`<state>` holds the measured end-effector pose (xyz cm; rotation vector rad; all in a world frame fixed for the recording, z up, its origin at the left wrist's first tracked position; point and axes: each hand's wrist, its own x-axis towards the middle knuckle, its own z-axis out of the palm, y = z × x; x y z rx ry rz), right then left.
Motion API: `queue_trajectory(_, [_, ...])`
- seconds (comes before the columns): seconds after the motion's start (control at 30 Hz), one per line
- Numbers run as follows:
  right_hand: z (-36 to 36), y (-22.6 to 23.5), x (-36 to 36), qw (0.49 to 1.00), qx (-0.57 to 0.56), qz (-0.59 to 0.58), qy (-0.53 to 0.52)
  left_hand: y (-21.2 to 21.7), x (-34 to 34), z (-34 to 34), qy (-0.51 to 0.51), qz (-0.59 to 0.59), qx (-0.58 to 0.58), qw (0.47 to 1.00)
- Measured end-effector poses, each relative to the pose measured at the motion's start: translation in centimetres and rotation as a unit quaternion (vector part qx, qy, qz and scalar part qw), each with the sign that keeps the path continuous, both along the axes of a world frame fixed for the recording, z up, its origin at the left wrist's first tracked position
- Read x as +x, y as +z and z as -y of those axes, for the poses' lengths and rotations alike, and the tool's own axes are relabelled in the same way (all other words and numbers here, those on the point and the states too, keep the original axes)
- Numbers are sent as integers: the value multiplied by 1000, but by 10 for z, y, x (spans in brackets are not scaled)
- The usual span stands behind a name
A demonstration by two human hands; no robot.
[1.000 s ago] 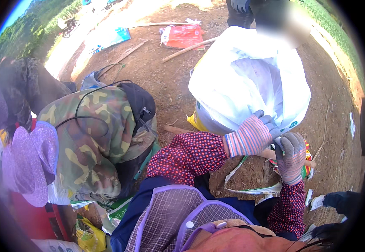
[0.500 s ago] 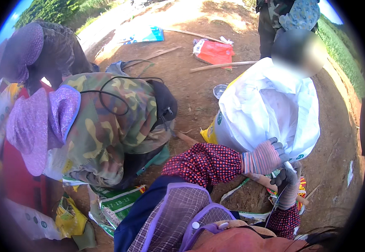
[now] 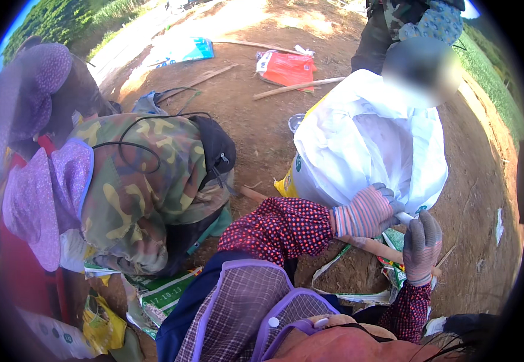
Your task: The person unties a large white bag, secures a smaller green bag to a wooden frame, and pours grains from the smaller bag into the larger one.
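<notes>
While the left hand point(image 3: 367, 211) clutches the white sack point(image 3: 370, 151) at centre right, the right hand point(image 3: 422, 244) pinches its lower edge; soft, bulky, probably heavy, so gathered corners look safest.

The left glove point(image 3: 367, 212) has pink and grey stripes. The right glove point(image 3: 422, 246) is plain grey. Both sleeves point(image 3: 280, 228) are dark red with tiny light dots. The big sack point(image 3: 364, 139) is white. A person's jacket point(image 3: 144, 175) has green, brown and tan camouflage patches. A hat point(image 3: 45, 199) is purple. A bag point(image 3: 286, 67) on the brown ground point(image 3: 256, 127) is red, and another bag point(image 3: 192, 49) is blue.
</notes>
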<state>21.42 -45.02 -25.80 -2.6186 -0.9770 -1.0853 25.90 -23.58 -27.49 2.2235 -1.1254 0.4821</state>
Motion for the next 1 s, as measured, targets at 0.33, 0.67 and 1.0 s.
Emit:
queue_trajectory(0.33, [5,-29,-4,784,384,-487,28,-26,13,10,6,110,-6,994])
queue_trajectory(0.67, [-11,9,-30,923,261,-282,-26,-3,18,10,-63,74,-26,995])
queue_trajectory(1.0, [146,9,-8,604,745,-274,64,5,18,-16,17,-148,-434,889])
